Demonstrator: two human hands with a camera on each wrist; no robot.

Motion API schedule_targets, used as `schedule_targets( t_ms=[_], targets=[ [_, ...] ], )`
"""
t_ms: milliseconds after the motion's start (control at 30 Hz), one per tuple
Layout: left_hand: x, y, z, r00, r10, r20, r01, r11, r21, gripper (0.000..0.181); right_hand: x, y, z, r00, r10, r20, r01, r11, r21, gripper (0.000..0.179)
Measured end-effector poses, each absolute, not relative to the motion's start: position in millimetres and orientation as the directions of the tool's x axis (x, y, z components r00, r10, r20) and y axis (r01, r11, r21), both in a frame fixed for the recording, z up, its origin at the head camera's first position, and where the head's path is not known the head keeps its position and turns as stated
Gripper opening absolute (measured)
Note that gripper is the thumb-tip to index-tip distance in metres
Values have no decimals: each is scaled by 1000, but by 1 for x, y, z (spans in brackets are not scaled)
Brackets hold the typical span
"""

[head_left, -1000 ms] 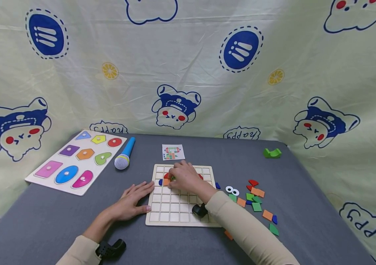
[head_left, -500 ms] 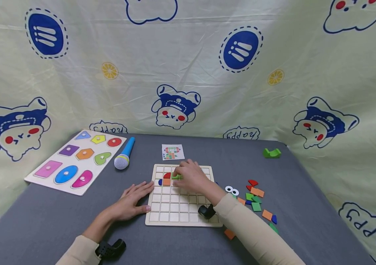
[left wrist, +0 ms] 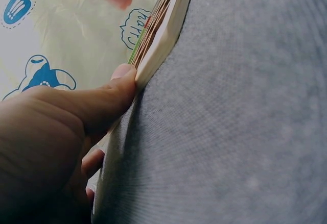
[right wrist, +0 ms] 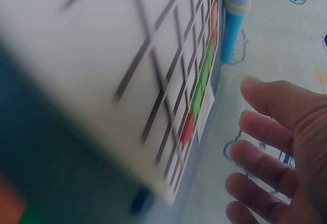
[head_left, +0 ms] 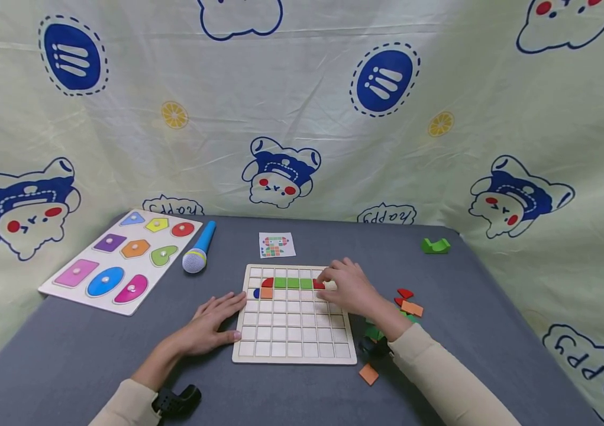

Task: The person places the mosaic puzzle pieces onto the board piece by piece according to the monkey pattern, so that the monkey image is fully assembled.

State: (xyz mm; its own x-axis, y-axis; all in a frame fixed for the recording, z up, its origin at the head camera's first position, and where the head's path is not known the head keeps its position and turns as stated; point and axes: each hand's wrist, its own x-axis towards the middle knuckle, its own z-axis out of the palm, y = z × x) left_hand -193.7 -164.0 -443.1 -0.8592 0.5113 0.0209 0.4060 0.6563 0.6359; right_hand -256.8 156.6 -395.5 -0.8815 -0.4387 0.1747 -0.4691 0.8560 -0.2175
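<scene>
My left hand (head_left: pixel 208 325) lies flat beside the wooden grid board (head_left: pixel 291 350), its fingertips and thumb touching the left edge. In the left wrist view the thumb of the left hand (left wrist: pixel 61 117) presses the rim. Across an upper row run a red rounded piece (head_left: pixel 268 283), several green squares (head_left: pixel 293 283) and a second red piece (head_left: pixel 318 284). An orange square (head_left: pixel 267 293) and a blue piece (head_left: pixel 257 293) sit below at the left. Over the board's right side is my right hand (head_left: pixel 352 290), near that second red piece; the right wrist view shows its fingers apart, holding nothing.
Behind the board lies a pattern card (head_left: pixel 277 245). A toy microphone (head_left: pixel 199 247) and a shape puzzle board (head_left: pixel 75 293) lie left. Loose pieces, including an orange one (head_left: pixel 412 308), are partly hidden by the right arm. A green curved block (head_left: pixel 435 247) stands back right.
My right hand has moved right along the upper row, from the left end to the right red piece, uncovering the green squares. The left hand has stayed at the board's edge.
</scene>
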Motion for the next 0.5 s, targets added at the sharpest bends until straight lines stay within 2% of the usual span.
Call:
schedule_targets(
  t_ms=[233,500],
  targets=[
    [-194,-164,-444,-861,508,6,394,660,639,70,-252,194,-398,-875,-447,185,-478,858,-190,26],
    [-195,-164,-444,-860,510,6,396,660,638,70,-251,225,-403,-897,-427,116,-442,874,-201,26]
  ],
)
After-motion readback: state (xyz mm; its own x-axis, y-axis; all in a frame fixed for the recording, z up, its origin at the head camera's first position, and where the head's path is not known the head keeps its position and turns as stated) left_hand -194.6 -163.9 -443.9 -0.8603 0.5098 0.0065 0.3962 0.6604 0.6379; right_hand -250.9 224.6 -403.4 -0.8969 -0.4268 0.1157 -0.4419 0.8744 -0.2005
